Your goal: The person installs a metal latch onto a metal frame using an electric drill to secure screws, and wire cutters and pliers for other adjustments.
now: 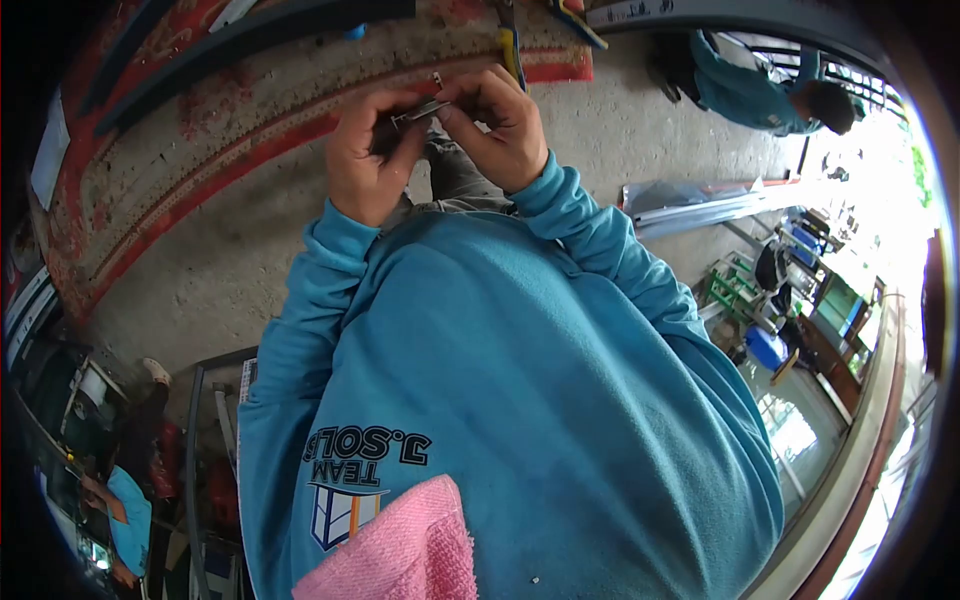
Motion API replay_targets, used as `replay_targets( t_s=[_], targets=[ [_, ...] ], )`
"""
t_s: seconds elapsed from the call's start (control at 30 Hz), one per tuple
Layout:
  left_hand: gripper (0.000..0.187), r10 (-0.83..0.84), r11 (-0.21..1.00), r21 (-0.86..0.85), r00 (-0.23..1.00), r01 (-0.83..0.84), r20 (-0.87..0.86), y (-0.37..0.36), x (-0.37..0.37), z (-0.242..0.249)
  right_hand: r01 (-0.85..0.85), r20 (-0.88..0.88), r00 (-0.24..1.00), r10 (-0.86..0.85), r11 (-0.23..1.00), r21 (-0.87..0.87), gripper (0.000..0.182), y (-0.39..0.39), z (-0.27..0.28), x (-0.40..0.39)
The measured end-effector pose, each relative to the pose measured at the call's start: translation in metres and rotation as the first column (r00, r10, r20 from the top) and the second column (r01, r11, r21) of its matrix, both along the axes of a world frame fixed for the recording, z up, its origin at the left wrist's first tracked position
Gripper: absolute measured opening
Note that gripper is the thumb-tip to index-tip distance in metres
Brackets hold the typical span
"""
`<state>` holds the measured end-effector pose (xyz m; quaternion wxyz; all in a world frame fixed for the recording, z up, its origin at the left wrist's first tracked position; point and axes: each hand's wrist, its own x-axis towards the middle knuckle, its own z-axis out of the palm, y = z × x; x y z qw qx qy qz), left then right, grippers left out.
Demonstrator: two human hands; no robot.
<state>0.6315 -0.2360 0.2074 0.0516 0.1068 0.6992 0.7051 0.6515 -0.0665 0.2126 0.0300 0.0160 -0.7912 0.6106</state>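
Note:
Near the top centre, a small metal piece (424, 110) is held between my two hands, in front of my body. My left hand (368, 160) pinches its left end with thumb and fingers. The right end sits between the thumb and curled fingers of my right hand (502, 132). A thin part of it sticks up between the hands. Its exact shape is partly hidden by the fingers. Just beyond them lies a worn red table (215, 150).
Dark metal bars (250, 40) and a yellow-handled tool (512, 62) lie on the table. Wrapped metal profiles (700, 205) are on the floor at right. One person (750, 90) is at upper right, another (130, 515) at lower left. A pink towel (405, 550) hangs at my chest.

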Motion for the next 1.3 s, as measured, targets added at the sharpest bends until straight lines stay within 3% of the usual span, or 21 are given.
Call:
replay_targets(
  t_s=[0.03, 0.07, 0.13, 0.17, 0.23, 0.37, 0.43, 0.5, 0.53, 0.67, 0.73, 0.77, 0.83, 0.93, 1.03, 1.1, 1.13, 1.17, 1.2, 1.23, 1.3],
  targets=[
    [0.020, -0.087, 0.977, -0.208, 0.981, 0.049, -0.176, -0.006, 0.007, 0.002, 0.015, 0.005, 1.000, -0.015, 1.000, -0.004, 0.017, -0.002, 0.001, 0.011],
    [0.020, -0.104, 0.975, -0.213, 0.979, 0.065, -0.174, -0.009, 0.014, 0.001, 0.024, -0.043, 0.999, -0.022, 0.999, 0.040, 0.016, -0.003, 0.002, 0.020],
    [0.018, -0.138, 0.986, -0.103, 0.989, 0.132, -0.053, -0.010, 0.030, 0.000, 0.051, -0.103, 0.994, -0.039, 0.991, 0.123, 0.016, -0.006, 0.007, 0.037],
    [0.018, -0.161, 0.983, -0.101, 0.985, 0.155, -0.056, -0.009, 0.037, 0.000, 0.075, -0.105, 0.992, -0.062, 0.989, 0.125, 0.016, -0.007, 0.008, 0.047],
    [0.016, -0.184, 0.982, 0.064, 0.980, 0.180, 0.074, -0.005, 0.048, 0.005, 0.103, -0.093, 0.991, -0.096, 0.992, 0.074, 0.016, -0.005, 0.013, 0.063],
    [0.015, -0.223, 0.973, 0.078, 0.970, 0.217, 0.093, 0.011, 0.060, 0.012, 0.171, -0.045, 0.984, -0.170, 0.985, 0.032, 0.015, 0.005, 0.023, 0.087],
    [0.013, -0.235, 0.965, 0.161, 0.952, 0.206, 0.194, 0.023, 0.063, 0.014, 0.183, -0.060, 0.982, -0.181, 0.983, 0.032, 0.020, 0.014, 0.020, 0.096],
    [0.013, -0.260, 0.959, 0.189, 0.927, 0.213, 0.272, 0.039, 0.062, 0.015, 0.282, 0.095, 0.959, -0.267, 0.920, -0.272, 0.026, 0.020, 0.025, 0.106],
    [0.013, -0.266, 0.956, 0.215, 0.896, 0.199, 0.356, 0.049, 0.062, 0.016, 0.300, 0.092, 0.954, -0.286, 0.914, -0.272, 0.026, 0.027, 0.027, 0.111],
    [0.012, -0.371, 0.919, 0.284, 0.845, 0.274, 0.385, 0.099, 0.061, 0.023, 0.371, 0.131, 0.929, -0.347, 0.867, -0.332, 0.031, 0.066, 0.027, 0.127],
    [0.012, -0.412, 0.909, 0.165, 0.882, 0.382, 0.228, 0.131, 0.063, 0.024, 0.430, 0.101, 0.900, -0.423, 0.829, -0.358, 0.028, 0.095, 0.026, 0.136],
    [0.012, -0.439, 0.897, 0.168, 0.871, 0.409, 0.221, 0.151, 0.064, 0.025, 0.437, 0.062, 0.897, -0.438, 0.854, -0.283, 0.027, 0.112, 0.027, 0.141],
    [0.014, -0.447, 0.894, -0.056, 0.881, 0.444, -0.154, 0.194, 0.068, 0.029, 0.461, 0.018, 0.884, -0.467, 0.864, -0.201, 0.027, 0.152, 0.027, 0.152],
    [0.016, -0.480, 0.877, -0.154, 0.842, 0.455, -0.248, 0.265, 0.080, 0.040, 0.459, -0.105, 0.881, -0.462, 0.887, -0.050, 0.026, 0.221, 0.025, 0.166],
    [0.017, -0.463, 0.884, -0.201, 0.854, 0.423, -0.239, 0.332, 0.096, 0.047, 0.455, -0.145, 0.871, -0.470, 0.882, -0.125, 0.023, 0.291, 0.018, 0.171],
    [0.025, -0.491, 0.866, -0.229, 0.845, 0.445, -0.212, 0.366, 0.105, 0.055, 0.384, -0.027, 0.892, -0.451, 0.788, -0.480, 0.016, 0.325, 0.018, 0.172],
    [0.029, -0.439, 0.898, -0.143, 0.876, 0.417, -0.203, 0.385, 0.109, 0.060, 0.372, -0.043, 0.894, -0.446, 0.793, -0.482, 0.016, 0.344, 0.021, 0.171],
    [0.033, -0.380, 0.925, -0.051, 0.904, 0.377, -0.197, 0.403, 0.109, 0.063, 0.339, 0.022, 0.915, -0.403, 0.736, -0.587, 0.013, 0.365, 0.026, 0.170],
    [0.042, -0.389, 0.921, -0.087, 0.880, 0.380, -0.274, 0.413, 0.105, 0.062, 0.312, 0.090, 0.934, -0.347, 0.661, -0.683, 0.011, 0.381, 0.030, 0.169],
    [0.042, -0.376, 0.926, -0.093, 0.882, 0.365, -0.286, 0.423, 0.105, 0.061, 0.292, 0.077, 0.940, -0.333, 0.665, -0.687, 0.011, 0.394, 0.032, 0.167],
    [0.041, -0.361, 0.931, -0.029, 0.911, 0.363, -0.200, 0.445, 0.100, 0.064, 0.233, 0.119, 0.963, -0.240, 0.533, -0.813, 0.011, 0.416, 0.033, 0.156]
  ],
)
